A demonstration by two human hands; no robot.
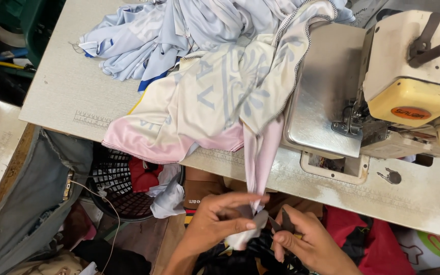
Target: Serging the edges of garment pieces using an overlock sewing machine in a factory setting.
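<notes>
Left hand [220,216] fingers pinching pink fabric strip [258,153], right hand [301,239] gripping snips [281,223]

A pale pink and cream printed garment [199,109] lay crumpled on the table, one narrow pink strip hanging over the front edge; its lower end was bunched and folded below the edge; a small dark tool [284,222] pointed up toward that end.
</notes>
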